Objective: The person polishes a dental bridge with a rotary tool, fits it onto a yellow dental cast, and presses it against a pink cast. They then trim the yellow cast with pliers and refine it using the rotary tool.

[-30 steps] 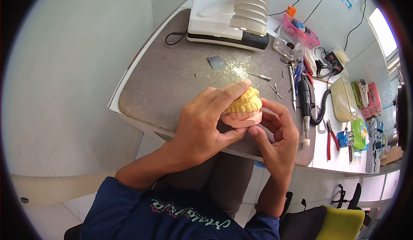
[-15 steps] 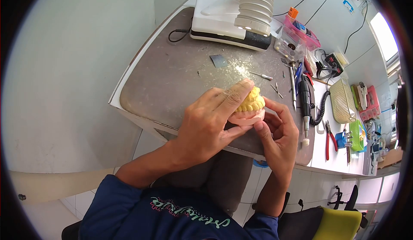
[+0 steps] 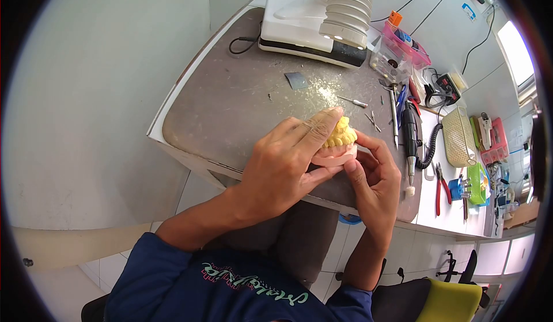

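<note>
A yellow dental cast [image 3: 344, 133] sits against a pink dental cast [image 3: 334, 159], teeth to teeth, above the front edge of the worktable. My left hand [image 3: 282, 163] is closed round both from the left, its fingers over the yellow cast and its thumb along the pink base. From the right, my right hand [image 3: 374, 178] grips the pair, with the thumb at the pink base and the fingers behind, partly hidden. Beyond the casts lie pale yellow crumbs [image 3: 326, 91], a grey sheet [image 3: 296, 80] and a small thin tool [image 3: 352, 101].
A white dust-extraction unit [image 3: 294, 19] with a ribbed hose [image 3: 348, 8] stands at the back. On the right lie a black handpiece [image 3: 409, 134] with a coiled cord, red-handled pliers [image 3: 443, 189], a cream basket [image 3: 458, 134] and a green basket [image 3: 477, 182].
My hands still hold the two casts together in nearly the same place. The upper yellow cast looks slightly turned or tilted, and the view has shifted a little.
</note>
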### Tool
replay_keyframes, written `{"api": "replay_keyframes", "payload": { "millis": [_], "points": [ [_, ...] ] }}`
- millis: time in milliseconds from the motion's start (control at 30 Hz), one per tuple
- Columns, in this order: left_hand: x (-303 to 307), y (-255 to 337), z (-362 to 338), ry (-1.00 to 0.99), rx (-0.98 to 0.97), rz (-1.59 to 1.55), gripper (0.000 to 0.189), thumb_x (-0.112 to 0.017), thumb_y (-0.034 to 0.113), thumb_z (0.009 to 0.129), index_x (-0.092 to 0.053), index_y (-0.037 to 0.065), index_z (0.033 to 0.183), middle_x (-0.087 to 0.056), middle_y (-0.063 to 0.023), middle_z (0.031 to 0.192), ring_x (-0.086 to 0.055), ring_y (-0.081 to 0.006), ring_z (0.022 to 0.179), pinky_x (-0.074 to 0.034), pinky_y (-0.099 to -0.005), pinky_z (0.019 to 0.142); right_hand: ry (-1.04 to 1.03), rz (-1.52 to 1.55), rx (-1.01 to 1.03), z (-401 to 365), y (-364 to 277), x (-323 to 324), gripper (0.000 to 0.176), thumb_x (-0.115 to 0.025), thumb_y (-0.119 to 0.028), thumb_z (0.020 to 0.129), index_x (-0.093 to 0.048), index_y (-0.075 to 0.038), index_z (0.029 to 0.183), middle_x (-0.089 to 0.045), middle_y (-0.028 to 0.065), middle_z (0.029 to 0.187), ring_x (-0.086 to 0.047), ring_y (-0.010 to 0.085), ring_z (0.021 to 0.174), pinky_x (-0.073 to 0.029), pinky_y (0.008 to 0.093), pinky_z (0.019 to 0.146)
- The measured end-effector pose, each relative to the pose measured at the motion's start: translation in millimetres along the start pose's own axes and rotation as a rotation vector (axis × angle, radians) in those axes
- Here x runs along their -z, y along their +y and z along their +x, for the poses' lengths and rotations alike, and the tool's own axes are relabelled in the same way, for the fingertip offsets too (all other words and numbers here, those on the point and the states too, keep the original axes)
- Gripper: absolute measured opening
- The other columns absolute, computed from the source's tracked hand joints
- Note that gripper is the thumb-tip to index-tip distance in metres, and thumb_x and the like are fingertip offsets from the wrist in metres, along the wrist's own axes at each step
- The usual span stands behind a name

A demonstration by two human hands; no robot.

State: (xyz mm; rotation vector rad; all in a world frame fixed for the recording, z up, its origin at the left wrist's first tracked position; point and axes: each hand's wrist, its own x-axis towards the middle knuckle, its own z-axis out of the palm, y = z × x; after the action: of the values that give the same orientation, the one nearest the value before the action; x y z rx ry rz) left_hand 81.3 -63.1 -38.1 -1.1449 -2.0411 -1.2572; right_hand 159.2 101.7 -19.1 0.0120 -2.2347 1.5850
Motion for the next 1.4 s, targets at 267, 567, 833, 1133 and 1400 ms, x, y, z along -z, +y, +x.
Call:
{"api": "replay_keyframes", "payload": {
  "millis": [267, 567, 833, 1133, 1400],
  "points": [
    [-1, 1, 2, 0.032, 0.032, -0.001, 0.068, -0.085, 0.02, 0.071, -0.057, 0.006, 0.131, -0.069, -0.0103, 0.109, -0.067, -0.0262, 0.086, -0.055, -0.035, 0.075, 0.029, 0.031, 0.009, -1, -2, -2, 0.038, -0.072, -0.007, 0.088, -0.059, 0.005, 0.121, -0.066, 0.0139, 0.11, -0.067, 0.0191, 0.098, -0.057, 0.0306, 0.084],
    [12, 6, 9, -0.017, 0.172, -0.236, 0.061, -0.083, 0.016, 0.074, -0.058, 0.007, 0.128, -0.063, -0.0141, 0.118, -0.063, -0.0282, 0.103, -0.052, -0.035, 0.089, 0.224, -0.17, 0.315, -4, 2, -10, 0.05, -0.085, -0.008, 0.072, -0.063, 0.003, 0.116, -0.066, 0.0153, 0.109, -0.067, 0.0197, 0.09, -0.056, 0.0307, 0.081],
    [10, 3, 11, -0.039, 0.139, -0.173, 0.055, -0.081, 0.01, 0.07, -0.059, 0.006, 0.12, -0.066, -0.0124, 0.105, -0.066, -0.0286, 0.096, -0.053, -0.0376, 0.083, 0.294, -0.258, 0.379, -7, 8, -8, 0.057, -0.089, -0.014, 0.066, -0.063, 0.0, 0.115, -0.067, 0.0138, 0.105, -0.064, 0.0185, 0.082, -0.053, 0.0295, 0.073],
    [8, 1, 10, -0.065, 0.212, -0.453, 0.052, -0.081, 0.009, 0.071, -0.058, 0.002, 0.118, -0.069, -0.0145, 0.108, -0.07, -0.025, 0.1, -0.055, -0.0348, 0.091, 0.247, 0.005, 0.308, -6, 7, -3, 0.067, -0.09, -0.016, 0.066, -0.06, 0.001, 0.124, -0.058, 0.0156, 0.126, -0.062, 0.0149, 0.084, -0.053, 0.0276, 0.075],
    [11, 2, 10, -0.107, 0.246, -0.498, 0.053, -0.081, 0.01, 0.073, -0.058, 0.002, 0.12, -0.069, -0.0146, 0.112, -0.069, -0.0248, 0.104, -0.054, -0.0351, 0.094, 0.111, 0.065, 0.264, -3, 8, 0, 0.076, -0.088, -0.022, 0.068, -0.056, 0.002, 0.133, -0.063, 0.0165, 0.123, -0.065, 0.0196, 0.098, -0.054, 0.0306, 0.082]
  ]
}}
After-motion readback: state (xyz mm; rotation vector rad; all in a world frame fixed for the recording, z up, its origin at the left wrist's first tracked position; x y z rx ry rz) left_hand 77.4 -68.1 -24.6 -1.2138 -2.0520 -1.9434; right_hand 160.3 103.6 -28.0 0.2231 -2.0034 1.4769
